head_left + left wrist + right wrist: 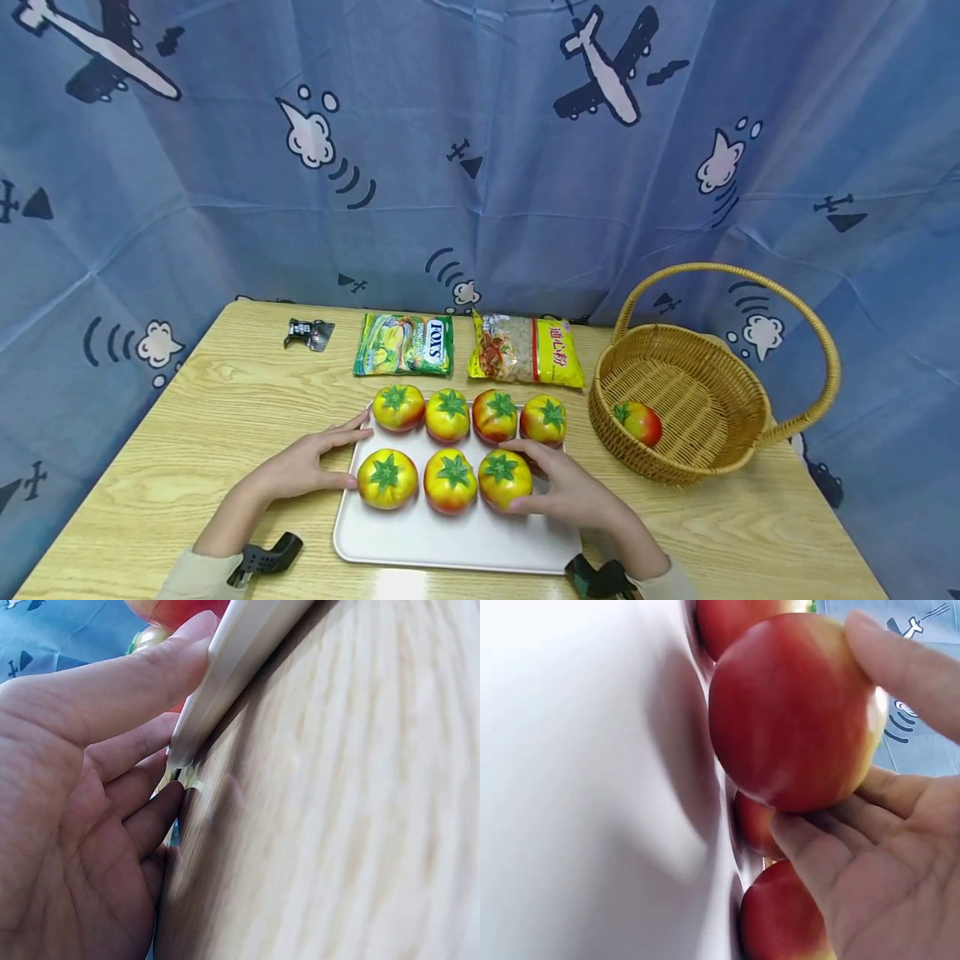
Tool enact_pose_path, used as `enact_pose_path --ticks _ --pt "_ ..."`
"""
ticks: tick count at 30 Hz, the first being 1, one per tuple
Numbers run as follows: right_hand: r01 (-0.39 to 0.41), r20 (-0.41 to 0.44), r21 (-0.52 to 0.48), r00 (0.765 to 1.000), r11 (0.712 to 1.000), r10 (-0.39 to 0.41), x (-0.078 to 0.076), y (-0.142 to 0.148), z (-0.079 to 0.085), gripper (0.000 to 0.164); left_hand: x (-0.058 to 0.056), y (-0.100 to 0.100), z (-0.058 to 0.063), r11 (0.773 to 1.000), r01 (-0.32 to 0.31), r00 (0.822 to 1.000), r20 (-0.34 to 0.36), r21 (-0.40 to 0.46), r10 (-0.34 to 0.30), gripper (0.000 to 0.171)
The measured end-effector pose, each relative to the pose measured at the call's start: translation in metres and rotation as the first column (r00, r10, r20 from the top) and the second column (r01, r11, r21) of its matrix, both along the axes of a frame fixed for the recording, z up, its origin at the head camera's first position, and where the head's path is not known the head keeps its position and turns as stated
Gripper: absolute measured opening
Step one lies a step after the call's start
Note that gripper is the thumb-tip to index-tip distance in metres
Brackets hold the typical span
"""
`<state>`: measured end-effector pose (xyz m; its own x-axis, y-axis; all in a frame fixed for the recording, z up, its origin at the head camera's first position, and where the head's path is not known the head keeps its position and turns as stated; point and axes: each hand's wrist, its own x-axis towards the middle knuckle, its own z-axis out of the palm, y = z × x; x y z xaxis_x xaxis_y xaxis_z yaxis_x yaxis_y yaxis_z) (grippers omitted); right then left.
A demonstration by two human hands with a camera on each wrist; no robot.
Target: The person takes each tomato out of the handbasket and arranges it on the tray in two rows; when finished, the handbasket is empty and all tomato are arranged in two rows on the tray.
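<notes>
On a white tray (pixel 450 542) stand several yellow-and-red tomatoes with green star-shaped tops, in two rows. My right hand (pixel 566 492) grips the rightmost tomato (pixel 505 481) of the front row. In the right wrist view, the thumb lies on one side of this tomato (pixel 791 712) and the fingers on the other, over the tray. My left hand (pixel 307 462) rests at the tray's left edge, thumb and fingers spread along it. The left wrist view has its thumb (pixel 142 682) on the tray rim (pixel 232 667), with fingertips beside the edge. The front-left tomato (pixel 387 479) is right by that thumb.
A wicker basket (pixel 622 446) with a tall handle stands to the right, one tomato (pixel 639 423) inside. Behind the tray lie a green FOX'S bag (pixel 405 345), a yellow pasta bag (pixel 527 350) and a small black wrapper (pixel 308 333). A blue curtain (pixel 480 208) hangs behind the table.
</notes>
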<state>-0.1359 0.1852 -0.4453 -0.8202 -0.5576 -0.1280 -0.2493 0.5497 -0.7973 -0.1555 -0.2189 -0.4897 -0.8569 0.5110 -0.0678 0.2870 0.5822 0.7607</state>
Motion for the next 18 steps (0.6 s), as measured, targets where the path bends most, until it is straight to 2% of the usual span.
enact_pose_path --ticks 5,18 --pt "-0.014 0.021 -0.011 1.000 1.000 0.014 -0.0002 -0.0018 -0.0021 0.074 0.0006 0.0004 0.0008 1.000 -0.002 1.000 -0.008 -0.007 0.002 0.079" --pt "-0.034 0.000 0.027 0.999 0.999 0.034 0.0019 -0.0021 0.0002 0.083 0.0010 0.0011 0.0017 1.000 -0.007 1.000 -0.009 -0.013 0.007 0.079"
